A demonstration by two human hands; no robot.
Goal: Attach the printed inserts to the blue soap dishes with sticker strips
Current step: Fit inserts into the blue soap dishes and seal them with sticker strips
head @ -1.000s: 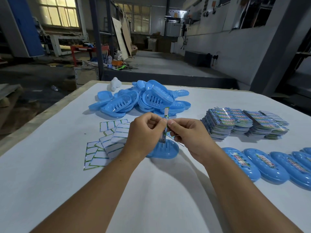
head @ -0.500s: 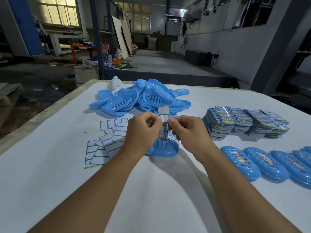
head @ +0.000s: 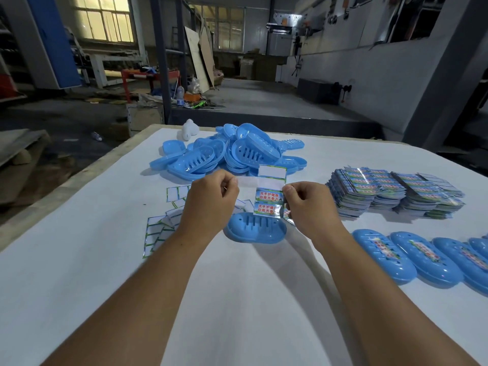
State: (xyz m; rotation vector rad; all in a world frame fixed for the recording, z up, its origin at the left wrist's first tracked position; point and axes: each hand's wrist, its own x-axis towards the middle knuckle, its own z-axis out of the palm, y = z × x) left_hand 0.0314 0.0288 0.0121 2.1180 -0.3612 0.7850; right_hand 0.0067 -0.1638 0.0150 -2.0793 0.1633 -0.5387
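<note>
My left hand (head: 211,199) pinches one end of a clear sticker strip (head: 248,181) stretched sideways in the air. My right hand (head: 309,204) pinches the printed insert (head: 268,198) with red lettering, along with the strip's other end and a white backing sheet (head: 272,171) above it. Both hands hover just above a single blue soap dish (head: 255,227) lying slotted side up on the white table.
A heap of blue soap dishes (head: 232,154) lies behind the hands. Loose sticker sheets (head: 163,223) are scattered at the left. Stacks of printed inserts (head: 396,194) stand at the right, with a row of labelled dishes (head: 422,257) in front. The table's left edge (head: 79,180) is near.
The hands have drawn apart, with the left moving leftward. The sticker strip has peeled off its backing and now spans between them. The insert has turned to face me.
</note>
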